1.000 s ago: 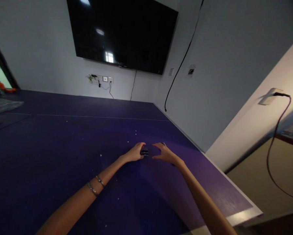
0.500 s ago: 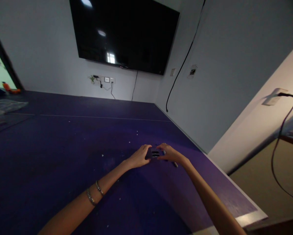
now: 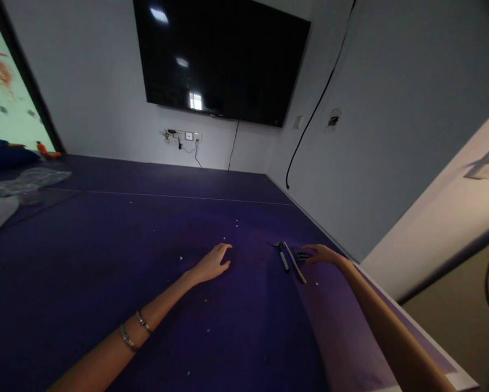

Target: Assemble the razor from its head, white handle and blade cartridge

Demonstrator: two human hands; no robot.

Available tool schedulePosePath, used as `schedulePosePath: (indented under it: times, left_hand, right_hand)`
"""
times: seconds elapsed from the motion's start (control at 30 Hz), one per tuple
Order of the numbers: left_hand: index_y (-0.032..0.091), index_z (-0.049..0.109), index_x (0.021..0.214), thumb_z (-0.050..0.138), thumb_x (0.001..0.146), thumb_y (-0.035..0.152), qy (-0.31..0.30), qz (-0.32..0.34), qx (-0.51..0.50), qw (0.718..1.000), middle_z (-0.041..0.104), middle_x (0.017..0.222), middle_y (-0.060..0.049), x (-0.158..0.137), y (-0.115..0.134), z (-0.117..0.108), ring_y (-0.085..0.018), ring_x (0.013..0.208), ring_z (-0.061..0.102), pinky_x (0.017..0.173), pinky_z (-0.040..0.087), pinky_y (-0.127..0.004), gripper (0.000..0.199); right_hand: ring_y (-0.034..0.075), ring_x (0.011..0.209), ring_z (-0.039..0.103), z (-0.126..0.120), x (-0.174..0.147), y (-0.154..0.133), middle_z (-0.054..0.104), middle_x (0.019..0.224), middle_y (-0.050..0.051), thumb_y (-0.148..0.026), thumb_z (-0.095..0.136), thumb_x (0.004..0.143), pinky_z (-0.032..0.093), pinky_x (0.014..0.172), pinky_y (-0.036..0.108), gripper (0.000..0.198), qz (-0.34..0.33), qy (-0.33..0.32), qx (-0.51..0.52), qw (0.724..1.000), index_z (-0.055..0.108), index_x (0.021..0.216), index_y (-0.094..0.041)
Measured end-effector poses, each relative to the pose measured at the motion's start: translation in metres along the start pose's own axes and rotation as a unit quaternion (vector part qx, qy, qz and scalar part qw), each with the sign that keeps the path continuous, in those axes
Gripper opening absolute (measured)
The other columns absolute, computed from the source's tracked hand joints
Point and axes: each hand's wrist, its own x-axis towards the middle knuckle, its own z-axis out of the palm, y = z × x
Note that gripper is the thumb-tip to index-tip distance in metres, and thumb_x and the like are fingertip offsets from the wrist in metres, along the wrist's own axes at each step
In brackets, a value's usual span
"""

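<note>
My left hand (image 3: 212, 264) hovers over the purple tabletop with fingers apart and nothing in them. Over to the right, my right hand (image 3: 321, 253) has its fingertips on a small dark case with light stripes (image 3: 302, 255), at or just above the surface; its exact kind is too small to tell. Just left of that hand lies a razor-like tool (image 3: 283, 258) with a dark head and grey handle. Beside it rests a thin, curved, pale-edged strip (image 3: 295, 263).
The purple table (image 3: 146, 283) meets the wall on the right. Small white scraps dot its top. Clear plastic wrapping (image 3: 36, 178) and an orange object (image 3: 47, 152) lie at the far left. A black cable (image 3: 310, 120) hangs at the right; a television (image 3: 228, 60) is wall-mounted.
My hands have moved apart, the left leftward and the right rightward with the small dark case. The razor-like tool and strip are now uncovered. The view has turned slightly left.
</note>
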Motion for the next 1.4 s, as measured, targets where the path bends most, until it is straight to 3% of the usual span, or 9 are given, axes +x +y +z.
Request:
schedulePosePath:
  times: [0.23, 0.57, 0.67, 0.77, 0.9, 1.07, 1.23, 1.4]
  left_hand:
    - [0.02, 0.042, 0.118, 0.047, 0.078, 0.021, -0.009, -0.017, -0.002, 1.0, 0.048, 0.123, -0.009, -0.006, -0.005, 0.0, -0.021, 0.118, 0.043, 0.101, 0.032, -0.038, 0.04]
    - [0.019, 0.043, 0.117, 0.044, 0.08, 0.02, -0.003, -0.035, 0.012, 0.999, 0.049, 0.121, -0.01, -0.021, -0.023, -0.005, -0.02, 0.115, 0.045, 0.101, 0.033, -0.036, 0.037]
    - [0.019, 0.043, 0.116, 0.044, 0.079, 0.02, 0.006, -0.048, 0.021, 0.999, 0.049, 0.12, -0.009, -0.028, -0.029, -0.012, -0.019, 0.115, 0.045, 0.1, 0.033, -0.036, 0.037]
    - [0.019, 0.044, 0.114, 0.044, 0.078, 0.019, 0.026, -0.068, 0.041, 0.997, 0.05, 0.119, -0.009, -0.036, -0.037, -0.022, -0.02, 0.114, 0.046, 0.1, 0.034, -0.037, 0.036]
    - [0.019, 0.048, 0.109, 0.045, 0.077, 0.017, 0.048, -0.098, 0.083, 0.991, 0.052, 0.116, -0.009, -0.046, -0.055, -0.04, -0.02, 0.112, 0.046, 0.098, 0.034, -0.037, 0.033]
    - [0.018, 0.051, 0.108, 0.044, 0.079, 0.019, 0.064, -0.128, 0.137, 0.98, 0.052, 0.116, -0.01, -0.06, -0.078, -0.055, -0.021, 0.112, 0.046, 0.098, 0.035, -0.037, 0.03]
    - [0.016, 0.049, 0.116, 0.039, 0.085, 0.029, 0.051, -0.148, 0.188, 0.97, 0.046, 0.127, -0.013, -0.073, -0.09, -0.053, -0.024, 0.122, 0.04, 0.102, 0.029, -0.04, 0.035]
    - [0.016, 0.043, 0.126, 0.034, 0.088, 0.038, 0.06, -0.173, 0.209, 0.961, 0.034, 0.14, -0.016, -0.08, -0.094, -0.045, -0.028, 0.13, 0.028, 0.103, 0.023, -0.049, 0.045]
  right_hand:
    - [0.021, 0.07, 0.06, 0.006, 0.004, 0.0, 0.066, 0.078, 0.004, -0.026, 0.068, 0.053, 0.045, 0.059, 0.026, 0.055, -0.003, 0.007, 0.023, 1.0, 0.066, 0.107, -0.02]
    - [0.022, 0.072, 0.061, 0.002, -0.001, -0.006, 0.067, 0.083, 0.005, -0.031, 0.068, 0.055, 0.046, 0.06, 0.027, 0.07, 0.021, -0.013, 0.013, 1.0, 0.055, 0.123, -0.017]
    - [0.025, 0.081, 0.062, -0.001, 0.0, -0.017, 0.065, 0.094, 0.012, -0.034, 0.067, 0.059, 0.048, 0.067, 0.031, 0.073, 0.027, 0.033, 0.011, 0.999, 0.05, 0.126, -0.011]
    - [0.025, 0.087, 0.062, 0.001, 0.0, -0.047, 0.064, 0.1, 0.015, -0.039, 0.059, 0.069, 0.047, 0.075, 0.033, 0.064, -0.019, 0.076, 0.022, 0.997, 0.05, 0.126, -0.011]
    - [0.025, 0.101, 0.057, 0.024, -0.008, -0.101, 0.061, 0.11, 0.012, -0.039, 0.052, 0.075, 0.044, 0.088, 0.036, 0.051, -0.123, 0.103, 0.036, 0.986, 0.054, 0.121, -0.017]
    - [0.024, 0.116, 0.048, 0.076, -0.023, -0.149, 0.053, 0.123, 0.01, -0.04, 0.049, 0.08, 0.037, 0.098, 0.039, 0.048, -0.199, 0.122, 0.044, 0.972, 0.051, 0.124, -0.021]
    - [0.026, 0.124, 0.039, 0.119, -0.028, -0.161, 0.045, 0.132, 0.012, -0.043, 0.043, 0.084, 0.034, 0.102, 0.043, 0.049, -0.189, 0.172, 0.023, 0.966, 0.047, 0.128, -0.02]
    - [0.029, 0.126, 0.036, 0.131, -0.029, -0.158, 0.046, 0.132, 0.011, -0.045, 0.038, 0.087, 0.035, 0.1, 0.049, 0.045, -0.181, 0.201, -0.002, 0.963, 0.051, 0.124, -0.022]
